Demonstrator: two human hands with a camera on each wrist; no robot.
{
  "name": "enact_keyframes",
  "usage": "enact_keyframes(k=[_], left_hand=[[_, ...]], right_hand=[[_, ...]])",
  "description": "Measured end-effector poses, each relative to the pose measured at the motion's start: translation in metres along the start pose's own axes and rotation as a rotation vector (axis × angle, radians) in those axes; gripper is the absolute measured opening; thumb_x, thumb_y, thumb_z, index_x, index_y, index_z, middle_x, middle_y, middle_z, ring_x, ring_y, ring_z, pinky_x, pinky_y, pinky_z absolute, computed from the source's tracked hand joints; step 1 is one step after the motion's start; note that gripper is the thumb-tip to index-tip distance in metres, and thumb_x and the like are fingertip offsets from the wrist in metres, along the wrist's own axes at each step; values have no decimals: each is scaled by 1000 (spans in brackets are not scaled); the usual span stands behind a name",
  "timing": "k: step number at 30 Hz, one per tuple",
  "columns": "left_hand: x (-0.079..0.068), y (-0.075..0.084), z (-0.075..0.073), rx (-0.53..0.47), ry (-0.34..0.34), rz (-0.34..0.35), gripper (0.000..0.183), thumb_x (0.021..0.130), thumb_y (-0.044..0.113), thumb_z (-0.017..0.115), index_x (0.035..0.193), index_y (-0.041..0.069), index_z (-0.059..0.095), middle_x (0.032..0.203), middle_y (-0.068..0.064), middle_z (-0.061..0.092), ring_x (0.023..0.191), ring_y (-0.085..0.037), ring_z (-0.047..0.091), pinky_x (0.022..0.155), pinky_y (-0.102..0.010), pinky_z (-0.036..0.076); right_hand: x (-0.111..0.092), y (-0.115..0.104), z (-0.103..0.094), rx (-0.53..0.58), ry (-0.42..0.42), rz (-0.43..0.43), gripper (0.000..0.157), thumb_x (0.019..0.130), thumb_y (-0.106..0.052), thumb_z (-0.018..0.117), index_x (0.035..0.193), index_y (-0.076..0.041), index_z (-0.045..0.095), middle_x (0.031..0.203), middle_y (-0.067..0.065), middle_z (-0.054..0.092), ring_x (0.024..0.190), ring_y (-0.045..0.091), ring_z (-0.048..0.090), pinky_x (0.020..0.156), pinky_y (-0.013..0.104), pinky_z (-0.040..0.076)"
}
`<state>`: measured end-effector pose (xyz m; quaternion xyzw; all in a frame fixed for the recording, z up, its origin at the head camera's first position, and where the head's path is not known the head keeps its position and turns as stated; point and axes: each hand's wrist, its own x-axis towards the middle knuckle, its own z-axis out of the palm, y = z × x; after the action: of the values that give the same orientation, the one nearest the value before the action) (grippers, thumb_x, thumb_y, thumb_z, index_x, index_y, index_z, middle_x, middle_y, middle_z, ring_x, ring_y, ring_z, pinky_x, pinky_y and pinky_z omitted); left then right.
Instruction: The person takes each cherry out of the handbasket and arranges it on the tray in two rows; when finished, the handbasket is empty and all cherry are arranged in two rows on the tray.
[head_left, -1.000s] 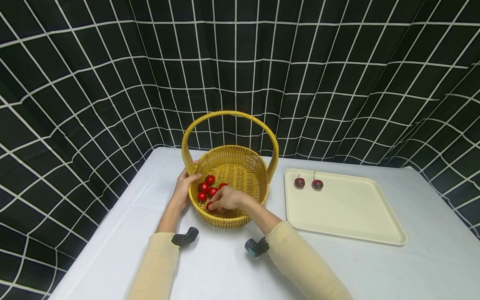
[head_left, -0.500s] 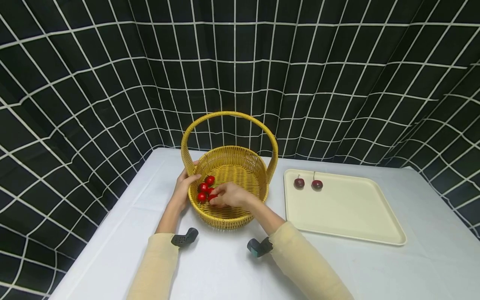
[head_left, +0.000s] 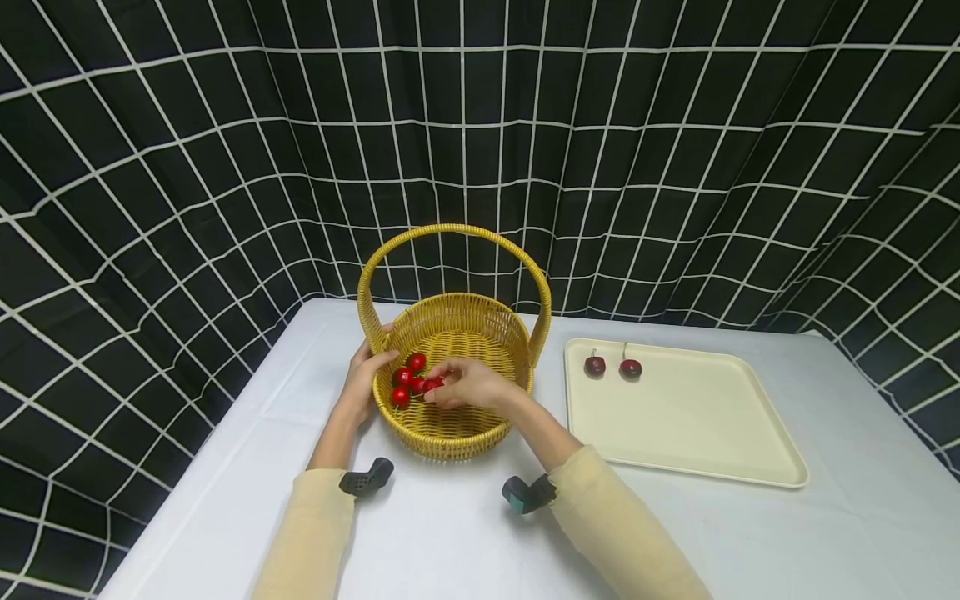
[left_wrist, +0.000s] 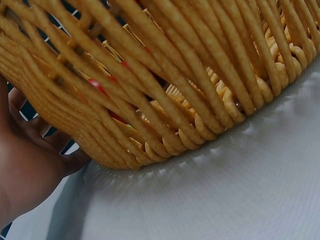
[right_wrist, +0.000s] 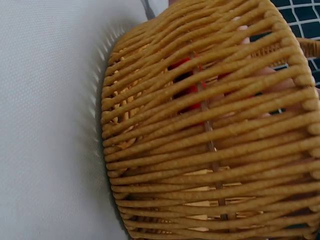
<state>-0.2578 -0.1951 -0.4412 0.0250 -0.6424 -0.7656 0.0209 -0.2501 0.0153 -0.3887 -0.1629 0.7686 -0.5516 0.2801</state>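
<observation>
Glossy red fruits (head_left: 402, 377) cluster at nine o'clock in a round wicker basket (head_left: 450, 448).
The left hand (head_left: 362, 377) grips the coarse woven rim there, thumb over it; the right hand (head_left: 470, 385) pinches one smooth fruit (head_left: 433, 384) inside. Toward three o'clock, a flat cream tray (head_left: 697, 425) bears two dark, stemmed cherries (head_left: 631, 369).

– What hangs beyond the left hand (head_left: 360, 378) and the right hand (head_left: 468, 385)?
– A black fabric backdrop (head_left: 480, 144) with a white grid, loosely folded, also flanking them on both sides.
– And beneath them?
– A white tablecloth (head_left: 442, 533), softly lit.
</observation>
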Motion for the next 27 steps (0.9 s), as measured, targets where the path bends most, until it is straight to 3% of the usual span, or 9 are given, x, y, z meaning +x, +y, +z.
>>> enact_keyframes(k=[5, 11, 20, 27], left_hand=[[1, 0, 0, -4, 7, -1, 56, 91, 8, 52, 145, 11, 36, 147, -10, 35, 132, -26, 35, 109, -40, 29], [0, 0, 1, 8, 9, -1, 54, 92, 8, 51, 144, 13, 38, 147, -8, 34, 133, -24, 34, 109, -40, 27], [0, 0, 2, 19, -5, 8, 54, 92, 7, 51, 144, 10, 37, 147, -12, 33, 132, -27, 34, 109, -41, 28], [-1, 0, 1, 18, 11, 5, 54, 92, 8, 51, 144, 12, 38, 146, -10, 35, 132, -25, 34, 109, -40, 27]], right_hand=[[-1, 0, -3, 49, 1, -3, 35, 84, -11, 73, 113, 1, 59, 98, 14, 59, 91, 31, 65, 84, 39, 53], [0, 2, -7, 169, -5, 2, 43, 86, -7, 69, 127, 2, 55, 99, 17, 63, 95, 39, 64, 86, 44, 51], [-4, -1, -15, 328, 4, 44, 42, 92, -9, 62, 132, 2, 52, 115, 18, 55, 101, 32, 64, 90, 38, 49], [-8, -2, -22, 183, 48, 15, 41, 89, -16, 68, 125, 0, 59, 112, 12, 64, 101, 28, 63, 86, 34, 52]])
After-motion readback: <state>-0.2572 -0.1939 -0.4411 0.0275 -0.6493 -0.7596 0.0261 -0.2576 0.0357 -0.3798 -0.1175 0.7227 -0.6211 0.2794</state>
